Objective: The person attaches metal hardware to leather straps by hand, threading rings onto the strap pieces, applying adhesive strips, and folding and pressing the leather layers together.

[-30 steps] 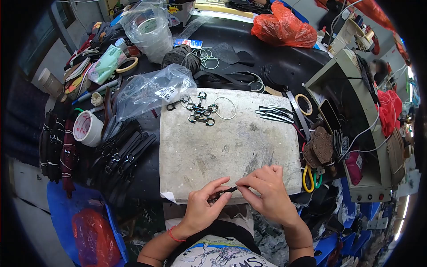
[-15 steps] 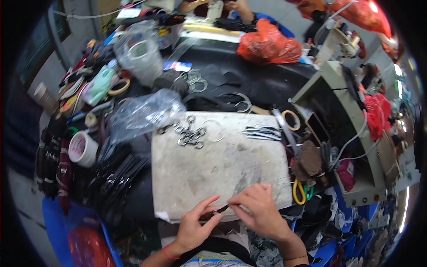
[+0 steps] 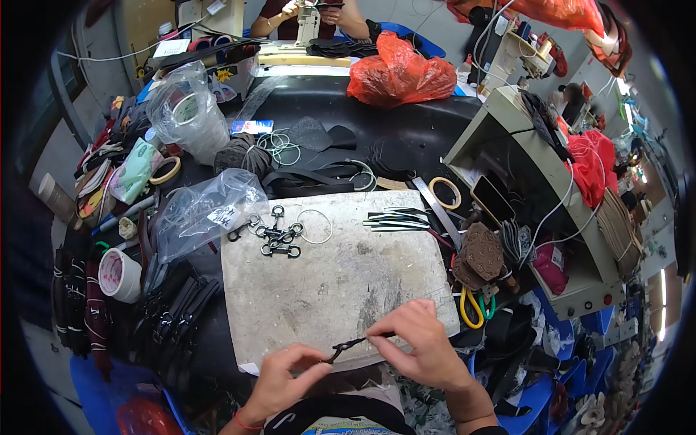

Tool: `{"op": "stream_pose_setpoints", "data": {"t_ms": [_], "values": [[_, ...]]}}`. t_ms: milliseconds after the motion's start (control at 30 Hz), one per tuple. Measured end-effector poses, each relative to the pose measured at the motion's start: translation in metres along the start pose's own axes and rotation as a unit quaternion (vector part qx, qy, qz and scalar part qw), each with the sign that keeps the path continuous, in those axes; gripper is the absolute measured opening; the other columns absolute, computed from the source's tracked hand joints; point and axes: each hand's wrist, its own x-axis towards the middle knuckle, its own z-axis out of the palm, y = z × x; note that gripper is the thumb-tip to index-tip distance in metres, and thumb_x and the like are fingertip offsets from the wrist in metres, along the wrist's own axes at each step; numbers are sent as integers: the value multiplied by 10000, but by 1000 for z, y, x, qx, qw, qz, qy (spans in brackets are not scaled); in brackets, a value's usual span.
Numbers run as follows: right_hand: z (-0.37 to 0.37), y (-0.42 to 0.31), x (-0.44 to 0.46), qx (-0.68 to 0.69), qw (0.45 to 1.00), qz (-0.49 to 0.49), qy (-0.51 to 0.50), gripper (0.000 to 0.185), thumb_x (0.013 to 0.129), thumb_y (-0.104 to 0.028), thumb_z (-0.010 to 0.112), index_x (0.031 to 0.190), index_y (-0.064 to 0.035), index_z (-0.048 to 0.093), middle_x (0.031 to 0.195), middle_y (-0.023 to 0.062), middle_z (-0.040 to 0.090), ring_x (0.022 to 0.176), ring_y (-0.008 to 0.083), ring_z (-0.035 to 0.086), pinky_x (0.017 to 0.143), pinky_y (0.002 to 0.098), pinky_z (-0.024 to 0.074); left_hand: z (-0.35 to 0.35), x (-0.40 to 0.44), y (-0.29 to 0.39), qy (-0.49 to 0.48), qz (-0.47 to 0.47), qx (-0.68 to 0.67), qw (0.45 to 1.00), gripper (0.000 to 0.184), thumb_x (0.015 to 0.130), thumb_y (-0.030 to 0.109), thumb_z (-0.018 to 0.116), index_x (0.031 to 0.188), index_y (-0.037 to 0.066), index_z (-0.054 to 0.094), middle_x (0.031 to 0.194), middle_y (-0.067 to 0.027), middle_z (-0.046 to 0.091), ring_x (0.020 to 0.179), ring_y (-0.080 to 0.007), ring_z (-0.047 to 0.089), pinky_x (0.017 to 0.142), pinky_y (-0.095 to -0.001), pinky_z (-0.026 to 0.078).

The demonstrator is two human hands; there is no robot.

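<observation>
A thin black strap [image 3: 353,344] with a small loop or fitting near its left end stretches between my two hands, over the board's front edge. My left hand [image 3: 285,378] pinches the looped end between thumb and fingers. The other end is in the closed thumb and fingers of my right hand [image 3: 415,344]. Farther back on the worn white board [image 3: 312,283] lie a small pile of dark metal snap hooks [image 3: 279,233], a pale ring of cord [image 3: 316,226] and several short black-and-white strips [image 3: 396,219].
Left of the board are a clear plastic bag [image 3: 206,214], a white tub [image 3: 119,274] and bundled black straps [image 3: 174,308]. Yellow-handled scissors [image 3: 470,308], a tape roll [image 3: 444,193] and a metal ruler [image 3: 437,210] lie right. Another person [image 3: 312,22] sits across the table.
My hands have drawn apart, the left one moving left and down, and more of the strap shows between them. The whole view has shifted and sharpened.
</observation>
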Motion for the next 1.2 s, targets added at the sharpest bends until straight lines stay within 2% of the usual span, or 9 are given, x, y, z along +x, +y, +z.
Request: {"op": "stream_pose_setpoints", "data": {"t_ms": [33, 100, 200, 333, 500, 667, 767, 900, 1200], "values": [[-1, 1, 0, 22, 999, 21, 14, 93, 818, -110, 684, 906, -94, 656, 824, 27, 614, 826, 202, 564, 841, 346, 333, -4, -1, -10, 17, -68, -109, 992, 144, 847, 78, 719, 943, -9, 658, 863, -94, 681, 843, -140, 669, 779, -269, 525], [3, 1, -3, 63, 996, 59, 33, 92, 823, -124, 684, 898, -80, 655, 826, 39, 629, 823, 207, 576, 829, 336, 352, -7, 0, -10, 68, 13, -213, 975, 81, 900, 40, 640, 974, 19, 614, 934, -102, 663, 954, -160, 655, 850, -301, 517], [29, -2, -5, 133, 985, 107, 3, 114, 831, -150, 685, 900, -64, 655, 832, 56, 643, 832, 215, 592, 813, 337, 392, 17, 15, 19, 181, 74, -451, 871, 52, 968, 81, 541, 1005, 52, 563, 1000, -86, 628, 963, -149, 621, 833, -295, 505], [52, 13, -1, 186, 972, 127, -64, 146, 854, -180, 665, 920, -51, 659, 874, 108, 646, 877, 246, 603, 834, 374, 446, -5, 28, 16, 137, 49, -652, 744, 157, 1022, 216, 453, 1036, 78, 528, 940, -39, 567, 779, -87, 524, 716, -245, 450], [36, 124, 68, -182, 968, 37, 165, 152, 908, -134, 568, 952, -10, 643, 1035, 165, 610, 930, 339, 557, 831, 423, 460, -28, 5, 29, 136, 29, -467, 873, 106, 998, 147, 497, 1053, 67, 541, 890, -73, 602, 735, -109, 581, 643, -272, 508], [45, 163, 83, -275, 936, -30, 218, 111, 814, -83, 636, 921, -53, 631, 981, 98, 609, 923, 257, 555, 843, 395, 383, -17, -16, -14, 127, -88, -461, 874, 84, 963, 77, 543, 1030, 33, 567, 874, -97, 621, 678, -106, 572, 590, -235, 476], [51, 145, 70, -255, 952, -20, 168, 135, 830, -76, 632, 958, -38, 610, 942, 104, 606, 875, 282, 566, 802, 412, 414, -7, -14, -9, 116, -82, -370, 918, 109, 934, 43, 575, 1037, 8, 570, 847, -90, 630, 614, -77, 551, 542, -205, 461], [53, 39, 30, 66, 995, 33, 73, 187, 862, 3, 612, 1046, -31, 617, 877, 124, 604, 733, 301, 602, 631, 366, 495, -1, 0, 7, 74, -79, -230, 967, 164, 941, 77, 583, 1079, -11, 598, 876, -92, 664, 645, -67, 574, 571, -200, 492], [55, 2, 3, 193, 981, 8, 32, 165, 832, 51, 643, 981, -18, 659, 897, 96, 643, 778, 204, 633, 683, 294, 512, 11, 11, 11, 62, 7, -124, 990, 154, 922, 92, 605, 1013, -20, 658, 813, -41, 678, 675, -66, 619, 578, -203, 501]]}}
